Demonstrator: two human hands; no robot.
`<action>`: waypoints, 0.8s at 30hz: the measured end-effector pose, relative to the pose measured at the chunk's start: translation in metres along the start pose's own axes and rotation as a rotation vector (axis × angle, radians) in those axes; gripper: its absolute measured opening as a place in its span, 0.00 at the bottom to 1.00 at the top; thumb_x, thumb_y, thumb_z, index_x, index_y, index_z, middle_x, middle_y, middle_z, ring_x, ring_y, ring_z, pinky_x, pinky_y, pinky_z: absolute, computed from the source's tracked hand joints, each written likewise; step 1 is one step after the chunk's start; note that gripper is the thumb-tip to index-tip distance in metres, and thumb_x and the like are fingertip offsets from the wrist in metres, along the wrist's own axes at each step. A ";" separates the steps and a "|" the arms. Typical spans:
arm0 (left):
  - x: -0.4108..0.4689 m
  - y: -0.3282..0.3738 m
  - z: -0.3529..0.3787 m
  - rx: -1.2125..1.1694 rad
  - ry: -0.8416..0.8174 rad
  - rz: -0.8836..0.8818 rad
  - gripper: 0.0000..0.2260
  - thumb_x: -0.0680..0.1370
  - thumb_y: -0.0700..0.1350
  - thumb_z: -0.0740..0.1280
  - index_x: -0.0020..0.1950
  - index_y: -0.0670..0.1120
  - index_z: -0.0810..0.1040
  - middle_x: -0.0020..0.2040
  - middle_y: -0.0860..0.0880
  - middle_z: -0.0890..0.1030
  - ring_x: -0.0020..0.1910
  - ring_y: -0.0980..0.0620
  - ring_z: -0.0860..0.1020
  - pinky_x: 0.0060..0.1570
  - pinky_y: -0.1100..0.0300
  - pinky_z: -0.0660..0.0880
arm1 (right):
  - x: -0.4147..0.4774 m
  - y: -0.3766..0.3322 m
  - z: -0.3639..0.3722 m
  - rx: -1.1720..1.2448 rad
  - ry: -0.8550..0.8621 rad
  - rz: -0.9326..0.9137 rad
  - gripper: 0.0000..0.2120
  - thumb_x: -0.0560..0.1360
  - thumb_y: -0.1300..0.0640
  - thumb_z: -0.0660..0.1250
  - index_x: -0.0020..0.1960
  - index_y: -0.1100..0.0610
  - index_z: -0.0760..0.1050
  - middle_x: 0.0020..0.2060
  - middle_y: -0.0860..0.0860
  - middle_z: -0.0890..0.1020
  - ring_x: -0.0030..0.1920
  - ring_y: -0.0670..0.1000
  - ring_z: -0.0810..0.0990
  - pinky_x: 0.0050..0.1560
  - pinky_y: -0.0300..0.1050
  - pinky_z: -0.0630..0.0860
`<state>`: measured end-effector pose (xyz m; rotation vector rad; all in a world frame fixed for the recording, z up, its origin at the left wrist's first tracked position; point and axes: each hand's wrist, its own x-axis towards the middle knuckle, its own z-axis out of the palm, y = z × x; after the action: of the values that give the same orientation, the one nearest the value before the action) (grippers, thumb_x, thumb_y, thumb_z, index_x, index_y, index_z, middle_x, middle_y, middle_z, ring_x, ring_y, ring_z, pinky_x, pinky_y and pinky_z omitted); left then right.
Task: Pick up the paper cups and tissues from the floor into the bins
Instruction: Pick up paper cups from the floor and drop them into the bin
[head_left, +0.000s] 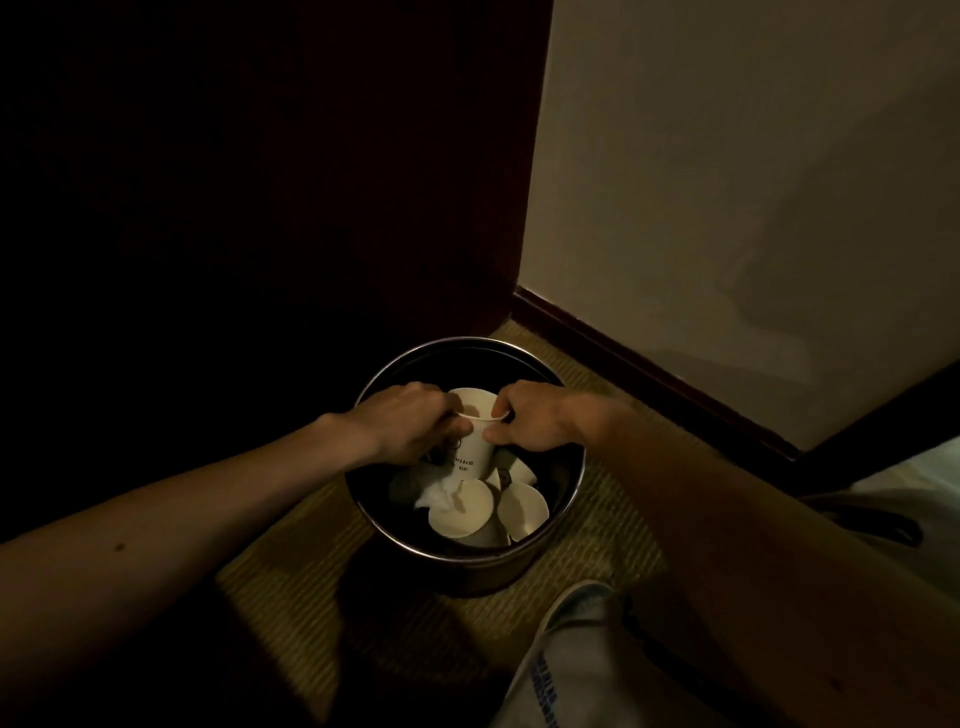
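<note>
Dimly, left hand (410, 422) and right hand (537, 418) pinch paper cup (475, 434) over bin (467, 361) on carpet (291, 566).

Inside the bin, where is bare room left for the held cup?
The far part of the bin, between its rim and the left hand and right hand gripping the held cup, looks bare. The near part is crowded with discarded cups and tissue.

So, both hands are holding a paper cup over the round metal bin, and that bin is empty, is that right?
Not empty: the head view shows the bin already holding other cups and a crumpled tissue. The left hand and right hand do hold the paper cup over it.
</note>
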<state>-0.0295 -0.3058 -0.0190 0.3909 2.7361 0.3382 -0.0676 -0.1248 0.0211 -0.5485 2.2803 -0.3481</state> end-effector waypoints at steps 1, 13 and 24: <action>0.001 -0.002 0.001 -0.006 0.005 -0.004 0.11 0.82 0.56 0.58 0.56 0.52 0.76 0.51 0.52 0.79 0.47 0.53 0.78 0.44 0.56 0.74 | 0.000 0.001 0.000 0.008 -0.005 0.001 0.22 0.81 0.49 0.62 0.71 0.57 0.67 0.67 0.56 0.73 0.63 0.55 0.74 0.61 0.47 0.70; 0.001 0.053 -0.110 0.001 0.400 0.007 0.14 0.77 0.57 0.66 0.34 0.53 0.75 0.27 0.55 0.76 0.27 0.59 0.75 0.27 0.60 0.67 | -0.092 0.003 -0.084 0.221 0.414 -0.212 0.07 0.74 0.52 0.71 0.44 0.50 0.73 0.33 0.43 0.73 0.32 0.40 0.72 0.32 0.36 0.66; 0.064 0.251 -0.104 -0.125 0.160 0.499 0.15 0.77 0.59 0.64 0.36 0.52 0.78 0.33 0.55 0.78 0.34 0.60 0.76 0.31 0.58 0.68 | -0.276 0.214 -0.077 0.246 0.409 0.219 0.05 0.77 0.51 0.67 0.52 0.47 0.77 0.45 0.48 0.84 0.42 0.48 0.84 0.41 0.40 0.80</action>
<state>-0.0699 -0.0703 0.1260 1.0545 2.7157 0.6886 -0.0109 0.2016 0.1557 -0.1026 2.6039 -0.6687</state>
